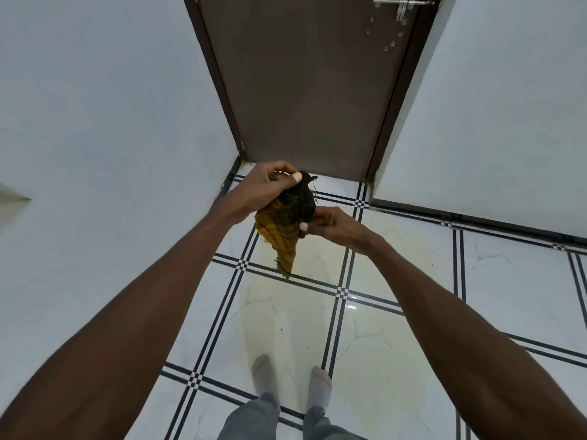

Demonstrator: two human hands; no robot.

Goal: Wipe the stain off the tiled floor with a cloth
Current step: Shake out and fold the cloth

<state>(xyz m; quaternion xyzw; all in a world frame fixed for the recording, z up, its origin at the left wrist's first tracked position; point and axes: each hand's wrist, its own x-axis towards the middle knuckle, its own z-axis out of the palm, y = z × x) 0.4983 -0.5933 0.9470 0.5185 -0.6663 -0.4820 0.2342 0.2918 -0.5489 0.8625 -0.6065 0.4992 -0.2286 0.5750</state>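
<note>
1. The cloth [286, 217] hangs in the air in front of the person, above the tiled floor [397, 328], gripped by both hands.
2. The left hand [266, 182] pinches the dark upper end of the cloth between thumb and fingers; the right hand [330, 225] grips its lower dark part from the right side, thumb pressed on the fabric.
3. The cloth is bunched, dark at the top and mustard-yellow with a dark check below; a frayed yellow corner droops free beneath the hands.
4. A pale yellowish stain [286, 331] spreads over the glossy white tiles below the cloth and reaches down to the feet.
5. The tiles are white with faint marbling, divided by double black lines with small chequered crossings.
6. The person's feet, in grey socks [263, 374] with orange marks, stand on the stain's near edge, below grey trouser legs.
7. Ahead is a shut brown door [305, 84] with a metal latch [398, 4] at upper right, flanked by pale walls.
</note>
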